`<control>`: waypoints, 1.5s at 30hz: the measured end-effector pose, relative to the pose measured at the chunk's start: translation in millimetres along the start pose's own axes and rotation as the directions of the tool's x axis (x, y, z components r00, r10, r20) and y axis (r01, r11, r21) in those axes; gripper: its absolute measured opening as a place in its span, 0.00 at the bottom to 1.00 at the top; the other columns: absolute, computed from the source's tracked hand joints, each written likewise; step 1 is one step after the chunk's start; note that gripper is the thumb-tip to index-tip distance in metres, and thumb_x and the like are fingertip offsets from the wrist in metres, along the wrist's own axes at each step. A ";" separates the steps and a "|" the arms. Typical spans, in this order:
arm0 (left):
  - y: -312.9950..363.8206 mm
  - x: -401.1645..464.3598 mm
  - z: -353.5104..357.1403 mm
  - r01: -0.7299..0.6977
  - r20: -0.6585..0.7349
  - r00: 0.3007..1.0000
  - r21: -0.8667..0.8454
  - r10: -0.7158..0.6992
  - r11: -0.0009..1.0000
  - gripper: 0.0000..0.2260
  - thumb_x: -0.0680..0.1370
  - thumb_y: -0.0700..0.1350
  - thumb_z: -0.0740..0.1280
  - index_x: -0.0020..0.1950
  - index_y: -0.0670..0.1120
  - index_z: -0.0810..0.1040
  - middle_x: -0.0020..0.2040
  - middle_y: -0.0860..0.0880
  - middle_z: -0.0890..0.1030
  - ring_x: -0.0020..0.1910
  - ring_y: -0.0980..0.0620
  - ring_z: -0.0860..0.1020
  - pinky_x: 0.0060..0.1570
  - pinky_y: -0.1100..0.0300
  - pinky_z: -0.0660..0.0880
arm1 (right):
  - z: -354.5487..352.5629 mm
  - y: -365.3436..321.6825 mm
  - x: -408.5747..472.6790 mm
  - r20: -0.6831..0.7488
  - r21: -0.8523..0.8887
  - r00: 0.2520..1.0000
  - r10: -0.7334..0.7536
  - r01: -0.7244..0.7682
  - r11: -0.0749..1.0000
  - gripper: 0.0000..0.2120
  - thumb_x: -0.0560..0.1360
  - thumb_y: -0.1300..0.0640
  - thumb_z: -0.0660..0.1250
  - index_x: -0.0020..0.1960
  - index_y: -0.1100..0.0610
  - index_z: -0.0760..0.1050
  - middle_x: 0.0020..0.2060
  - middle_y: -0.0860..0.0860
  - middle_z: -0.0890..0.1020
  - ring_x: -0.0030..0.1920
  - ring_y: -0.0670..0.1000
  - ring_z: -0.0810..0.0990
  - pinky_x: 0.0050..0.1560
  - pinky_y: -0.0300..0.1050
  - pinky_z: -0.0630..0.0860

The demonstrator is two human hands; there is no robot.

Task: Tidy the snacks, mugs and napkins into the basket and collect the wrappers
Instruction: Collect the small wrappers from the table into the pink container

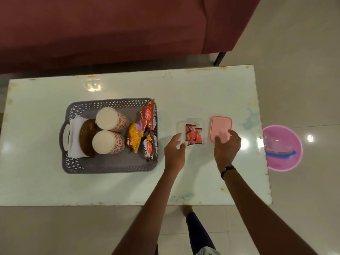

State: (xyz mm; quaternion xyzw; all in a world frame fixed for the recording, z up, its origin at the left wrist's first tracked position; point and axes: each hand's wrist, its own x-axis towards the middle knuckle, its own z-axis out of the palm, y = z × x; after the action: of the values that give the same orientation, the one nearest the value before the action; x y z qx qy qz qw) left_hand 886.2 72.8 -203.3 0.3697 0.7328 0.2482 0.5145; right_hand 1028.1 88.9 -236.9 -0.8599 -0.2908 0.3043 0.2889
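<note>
Left grip point(174, 150) open, just left of clear box point(191, 133) to steady it | wrappers point(193, 135) inside | my right grip point(227, 144) fingers resting on pink lid point(220, 128), ready to cap | basket point(110, 166) well left, already filled

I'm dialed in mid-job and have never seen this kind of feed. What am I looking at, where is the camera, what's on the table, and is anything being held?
No machine here: a person's two bare hands, filmed by one head-worn camera looking down. On the white table a grey basket already holds two mugs, a napkin, a brown woven piece and snack packets. Right of it, red wrappers lie in a clear container. The left hand hovers open beside it, holding nothing. The right hand rests fingers on the pink lid; whether it has a grip yet is unclear.
</note>
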 end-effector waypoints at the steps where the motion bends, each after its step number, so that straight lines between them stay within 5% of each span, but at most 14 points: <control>1: 1.8 3.2 0.5 -0.005 0.003 1.000 0.009 0.005 1.000 0.17 0.78 0.37 0.60 0.68 0.42 0.70 0.68 0.45 0.74 0.65 0.48 0.74 0.62 0.58 0.70 | 0.3 3.4 9.0 0.004 -0.070 1.000 0.006 -0.006 0.998 0.28 0.70 0.60 0.72 0.66 0.64 0.67 0.63 0.62 0.71 0.63 0.61 0.69 0.62 0.47 0.65; 7: 2.1 15.6 5.4 0.005 0.030 1.000 0.036 -0.006 0.999 0.19 0.79 0.37 0.59 0.71 0.43 0.67 0.70 0.44 0.71 0.67 0.46 0.73 0.64 0.55 0.70 | 5.2 7.8 39.1 0.134 -0.226 0.990 0.036 -0.005 0.974 0.40 0.61 0.52 0.79 0.66 0.63 0.64 0.61 0.63 0.71 0.61 0.62 0.69 0.63 0.51 0.65; 10: 2.5 18.4 5.7 -0.017 0.027 1.000 0.039 0.016 0.999 0.20 0.78 0.36 0.59 0.70 0.44 0.68 0.69 0.43 0.72 0.67 0.45 0.73 0.66 0.53 0.70 | 6.0 4.7 44.5 0.236 -0.154 0.966 0.103 -0.068 0.986 0.29 0.61 0.50 0.79 0.55 0.61 0.72 0.53 0.61 0.78 0.52 0.59 0.77 0.53 0.51 0.76; 13: 2.7 19.6 5.0 -0.014 0.010 1.000 0.037 0.014 0.999 0.21 0.78 0.36 0.60 0.71 0.44 0.67 0.69 0.42 0.72 0.68 0.45 0.72 0.67 0.51 0.70 | 0.0 -3.7 33.6 0.279 -0.147 0.960 -0.011 0.054 0.988 0.11 0.69 0.58 0.71 0.41 0.62 0.71 0.41 0.59 0.76 0.41 0.56 0.73 0.37 0.41 0.69; 16: 2.6 20.7 5.0 0.005 0.014 1.000 0.033 -0.005 0.999 0.22 0.78 0.35 0.60 0.72 0.44 0.65 0.70 0.41 0.71 0.68 0.45 0.72 0.66 0.52 0.69 | -3.4 -18.9 9.3 0.245 -0.128 0.951 -0.187 0.223 0.967 0.07 0.71 0.67 0.64 0.38 0.60 0.66 0.42 0.56 0.69 0.40 0.54 0.69 0.38 0.37 0.66; 19: 3.5 23.4 5.9 -0.002 0.023 1.000 0.069 0.000 0.998 0.23 0.78 0.32 0.59 0.72 0.43 0.64 0.70 0.42 0.71 0.69 0.46 0.71 0.68 0.53 0.68 | 7.7 -24.2 -14.7 0.253 -0.146 0.931 -0.264 0.306 0.941 0.05 0.70 0.70 0.61 0.45 0.64 0.69 0.49 0.59 0.70 0.46 0.56 0.68 0.45 0.43 0.62; 26: -12.9 36.4 2.4 -0.081 0.015 0.997 0.125 0.079 0.989 0.21 0.76 0.32 0.63 0.68 0.43 0.71 0.65 0.43 0.77 0.63 0.45 0.76 0.63 0.47 0.75 | 42.4 -31.4 -31.9 0.326 -0.052 0.919 -0.220 0.250 0.967 0.24 0.76 0.60 0.61 0.69 0.55 0.57 0.73 0.55 0.58 0.69 0.61 0.65 0.61 0.65 0.71; 33: -13.9 35.7 0.7 -0.079 0.040 0.996 0.052 0.077 0.996 0.15 0.78 0.40 0.63 0.65 0.43 0.74 0.61 0.44 0.80 0.59 0.46 0.79 0.58 0.51 0.78 | 55.0 -30.2 -48.1 0.291 -0.389 0.941 -0.176 0.284 0.877 0.37 0.77 0.37 0.55 0.77 0.55 0.47 0.77 0.59 0.51 0.69 0.63 0.63 0.64 0.58 0.67; 35: -8.8 31.2 -0.4 -0.037 0.018 0.999 -0.005 0.037 0.999 0.16 0.79 0.46 0.62 0.64 0.42 0.75 0.61 0.43 0.80 0.60 0.47 0.79 0.58 0.54 0.77 | 60.2 -26.6 -54.7 0.258 -0.402 0.946 -0.196 0.290 0.868 0.36 0.77 0.37 0.53 0.77 0.56 0.47 0.77 0.59 0.49 0.69 0.63 0.63 0.64 0.57 0.68; 45: -10.2 33.3 -5.4 -0.030 0.016 0.999 -0.065 0.031 0.997 0.13 0.79 0.40 0.62 0.63 0.41 0.76 0.59 0.43 0.81 0.55 0.51 0.79 0.60 0.53 0.76 | 69.4 -8.9 -61.4 0.276 -0.460 0.912 -0.305 0.404 0.791 0.28 0.81 0.48 0.51 0.76 0.59 0.51 0.76 0.62 0.51 0.70 0.66 0.63 0.64 0.58 0.71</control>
State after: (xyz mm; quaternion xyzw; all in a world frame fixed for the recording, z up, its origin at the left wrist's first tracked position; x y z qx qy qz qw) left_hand 871.6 93.2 -228.0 0.3661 0.7143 0.2764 0.5285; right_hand 937.6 75.5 -254.1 -0.8023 -0.5428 0.2367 0.0756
